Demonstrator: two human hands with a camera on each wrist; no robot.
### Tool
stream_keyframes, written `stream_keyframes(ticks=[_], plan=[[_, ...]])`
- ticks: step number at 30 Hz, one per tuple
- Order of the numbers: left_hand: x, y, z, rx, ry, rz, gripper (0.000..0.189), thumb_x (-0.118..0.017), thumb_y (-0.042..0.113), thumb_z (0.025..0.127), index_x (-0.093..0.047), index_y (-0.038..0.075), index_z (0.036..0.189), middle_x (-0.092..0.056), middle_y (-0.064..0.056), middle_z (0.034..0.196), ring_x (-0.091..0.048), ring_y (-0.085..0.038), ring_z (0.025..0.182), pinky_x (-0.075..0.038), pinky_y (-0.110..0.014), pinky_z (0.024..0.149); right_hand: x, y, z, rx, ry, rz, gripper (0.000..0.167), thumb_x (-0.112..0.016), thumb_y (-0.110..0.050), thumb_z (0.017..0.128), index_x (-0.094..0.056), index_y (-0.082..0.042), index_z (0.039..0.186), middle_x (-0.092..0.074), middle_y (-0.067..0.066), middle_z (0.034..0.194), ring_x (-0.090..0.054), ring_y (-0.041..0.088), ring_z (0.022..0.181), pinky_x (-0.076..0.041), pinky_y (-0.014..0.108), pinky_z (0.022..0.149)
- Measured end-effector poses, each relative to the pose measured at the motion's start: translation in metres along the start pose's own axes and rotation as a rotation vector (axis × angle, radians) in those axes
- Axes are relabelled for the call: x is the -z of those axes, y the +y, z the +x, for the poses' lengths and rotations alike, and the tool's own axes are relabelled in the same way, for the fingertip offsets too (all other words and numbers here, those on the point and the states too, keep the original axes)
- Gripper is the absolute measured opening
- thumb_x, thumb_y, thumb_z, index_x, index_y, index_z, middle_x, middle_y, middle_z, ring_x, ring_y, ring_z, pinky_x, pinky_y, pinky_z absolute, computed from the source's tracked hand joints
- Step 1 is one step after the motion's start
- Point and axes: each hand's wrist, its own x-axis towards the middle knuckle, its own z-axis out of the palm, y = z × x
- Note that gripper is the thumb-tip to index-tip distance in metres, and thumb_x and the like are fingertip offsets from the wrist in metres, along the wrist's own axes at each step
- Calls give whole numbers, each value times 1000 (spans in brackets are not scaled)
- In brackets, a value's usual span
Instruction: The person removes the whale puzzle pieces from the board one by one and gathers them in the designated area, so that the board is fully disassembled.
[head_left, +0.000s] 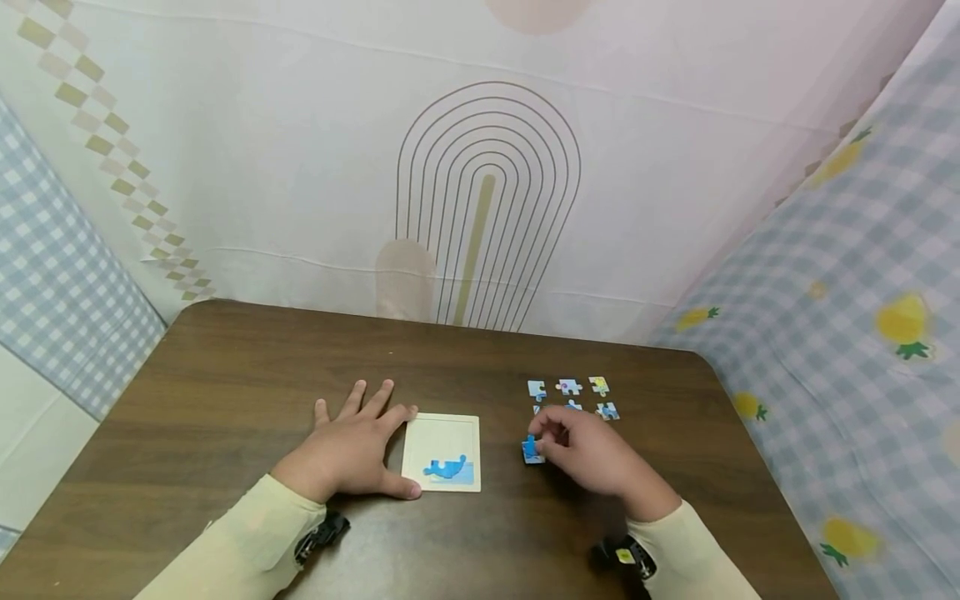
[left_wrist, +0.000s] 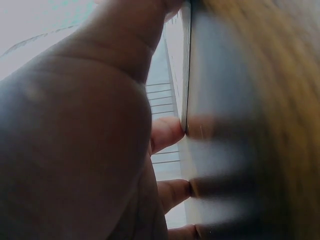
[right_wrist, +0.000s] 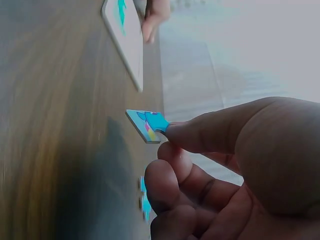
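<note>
A square, cream puzzle frame [head_left: 441,427] lies on the table, with joined blue puzzle pieces [head_left: 452,471] in its lower right part. My left hand [head_left: 352,446] rests spread at the frame's left side, thumb and index finger touching its edge. In the left wrist view, the fingertips [left_wrist: 169,131] press against that thin edge. To the right of the frame, my right hand [head_left: 588,446] pinches a blue puzzle piece [head_left: 532,451] between thumb and index finger. The right wrist view shows this piece [right_wrist: 147,125] held tilted, with a bit of yellow and pink print on it.
Several loose puzzle pieces [head_left: 568,387] lie in rows behind my right hand, which partly covers the nearer row. The brown table [head_left: 247,367] ends at a patterned cloth backdrop [head_left: 315,167]. A checked curtain [head_left: 847,333] hangs along the right side.
</note>
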Motion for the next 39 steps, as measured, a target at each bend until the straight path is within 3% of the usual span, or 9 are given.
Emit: stream_keyframes(ticks=[9,17,33,39], plan=[[-1,-1,0,2,2,-5,117,-87,89,72,-50,36,169,-17,-16,190,-10,-56,174,-8,-100,117,10,25,3,-61,-12,14,8,-72,-14,108,-75,-18,114,-65,-5,88,-54,10,71,-45,30,70],[1,-1,1,-2,2,-3,117,-86,90,72,-49,37,170,-16,-15,190,-9,-56,174,-7,-100,117,9,32,6,-83,-20,-33,6,-73,-14,107,-73,-18,112,-63,-6,85,-52,9,69,-44,31,72],[-1,-3,1,-1,-1,10,118,-84,92,72,-48,36,170,-16,-14,190,-9,-55,174,-8,-100,117,7,26,11,-114,-12,-96,7,-74,-9,106,-74,-14,111,-60,-5,78,-51,12,67,-45,34,72],[-1,-2,1,-1,0,9,118,-85,91,72,-49,36,170,-17,-15,190,-9,-56,174,-8,-100,116,8,9,11,-92,10,-132,6,-75,-10,105,-74,-15,109,-60,-7,79,-51,9,67,-47,33,74]])
